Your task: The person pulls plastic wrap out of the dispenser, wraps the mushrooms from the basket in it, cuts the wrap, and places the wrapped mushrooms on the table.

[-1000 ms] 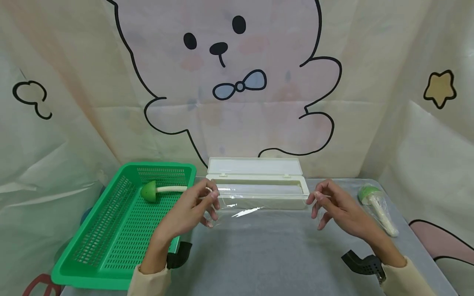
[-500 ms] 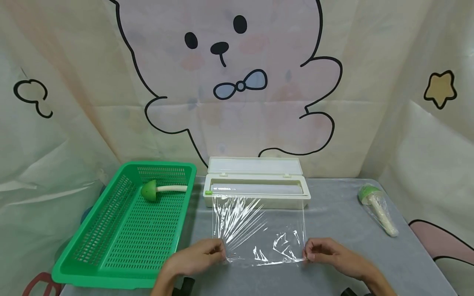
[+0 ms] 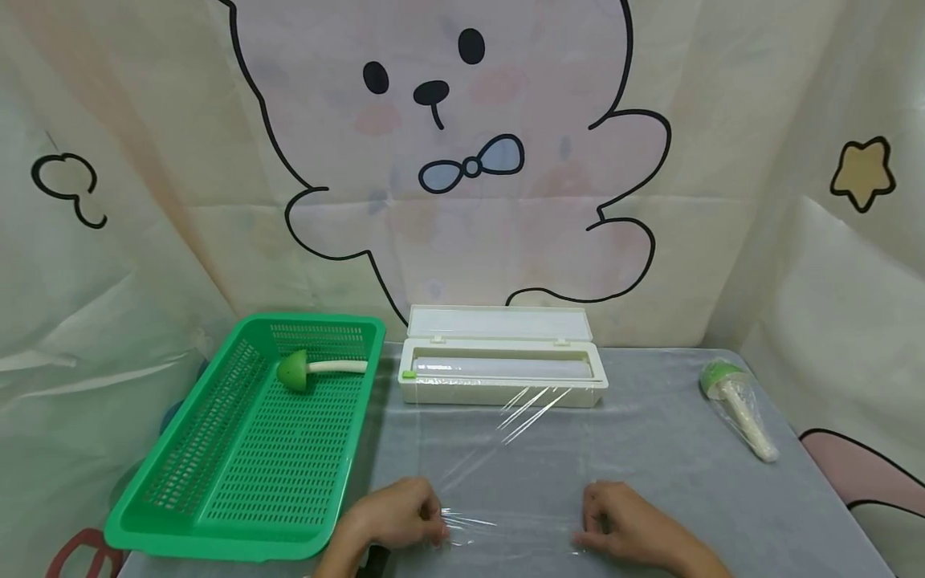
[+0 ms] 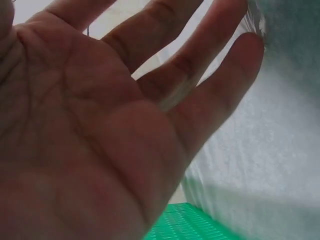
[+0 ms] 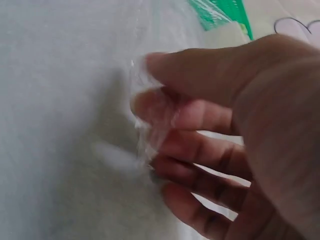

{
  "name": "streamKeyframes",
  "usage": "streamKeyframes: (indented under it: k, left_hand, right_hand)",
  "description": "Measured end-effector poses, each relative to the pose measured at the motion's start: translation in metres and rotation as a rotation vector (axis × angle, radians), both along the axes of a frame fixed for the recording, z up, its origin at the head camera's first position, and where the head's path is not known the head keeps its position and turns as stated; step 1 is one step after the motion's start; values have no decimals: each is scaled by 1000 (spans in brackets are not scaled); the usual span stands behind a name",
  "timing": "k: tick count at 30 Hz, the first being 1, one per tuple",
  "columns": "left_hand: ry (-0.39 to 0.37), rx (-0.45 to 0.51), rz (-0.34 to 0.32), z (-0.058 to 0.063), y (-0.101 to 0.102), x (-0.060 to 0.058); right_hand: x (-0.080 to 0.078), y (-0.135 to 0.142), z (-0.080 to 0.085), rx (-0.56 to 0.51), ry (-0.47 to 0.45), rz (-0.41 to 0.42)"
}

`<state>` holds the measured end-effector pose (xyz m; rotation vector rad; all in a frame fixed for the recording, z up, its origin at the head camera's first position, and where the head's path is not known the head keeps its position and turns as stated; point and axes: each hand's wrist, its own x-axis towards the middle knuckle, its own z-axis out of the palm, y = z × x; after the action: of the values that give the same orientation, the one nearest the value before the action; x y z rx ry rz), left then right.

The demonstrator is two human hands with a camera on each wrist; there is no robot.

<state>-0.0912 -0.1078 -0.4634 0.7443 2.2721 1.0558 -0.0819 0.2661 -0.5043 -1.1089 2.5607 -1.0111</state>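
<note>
A clear sheet of plastic wrap [image 3: 499, 474] stretches toward me from the front of a white wrap dispenser [image 3: 499, 393] whose lid [image 3: 499, 323] stands up. My left hand [image 3: 401, 514] pinches the sheet's near left corner, and creases fan out from the fingertips. At the near right corner, my right hand [image 3: 629, 526] pinches the film between thumb and fingers. The right wrist view shows the wrap [image 5: 150, 115] bunched along those fingertips. In the left wrist view the palm [image 4: 85, 140] fills much of the picture, with shiny film [image 4: 255, 20] by the fingertips.
A green plastic basket [image 3: 130, 522] stands on the left, holding a green-capped toy mushroom [image 3: 292, 371]. Another mushroom [image 3: 737, 409], wrapped in clear film, lies on the right of the grey-covered table [image 3: 723, 498]. A small green slider [image 3: 409, 375] sits at the dispenser's left end.
Both hands have come from beside the dispenser toward me, drawing the plastic wrap out. Over the last half second they moved slightly nearer, and the sheet lies flatter over the table.
</note>
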Motion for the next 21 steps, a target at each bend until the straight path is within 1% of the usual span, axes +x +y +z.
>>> streamKeyframes:
  k: [2, 4, 6, 7, 9, 10, 12, 13, 14, 17, 21]
  left_hand:
    - [46, -33, 16, 0, 2, 1]
    - [91, -67, 45, -2, 4, 2]
    - [162, -106, 100, -5, 8, 3]
    - [201, -124, 134, -7, 10, 3]
    - [291, -174, 196, -11, 15, 4]
    - [344, -206, 219, -12, 17, 4]
    - [434, -271, 243, -16, 22, 4]
    - [459, -299, 246, -17, 24, 5]
    - [483, -327, 244, -19, 26, 5]
    - [521, -389, 237, -24, 29, 5]
    - [539, -432, 243, -28, 30, 4]
  right_hand:
    - [1, -2, 0, 50, 6, -30]
    - [2, -4, 0, 91, 42, -46]
    - [4, -6, 0, 118, 114, -73]
    - [5, -7, 0, 130, 167, -99]
    - [7, -8, -2, 163, 276, -176]
    - [8, -10, -3, 186, 315, -224]
    - [9, -12, -7, 245, 371, -315]
    - [10, -13, -9, 277, 383, -351]
    - [10, -14, -12, 311, 387, -375]
    - [12, -15, -19, 379, 341, -412]
    - [14, -17, -20, 406, 204, -443]
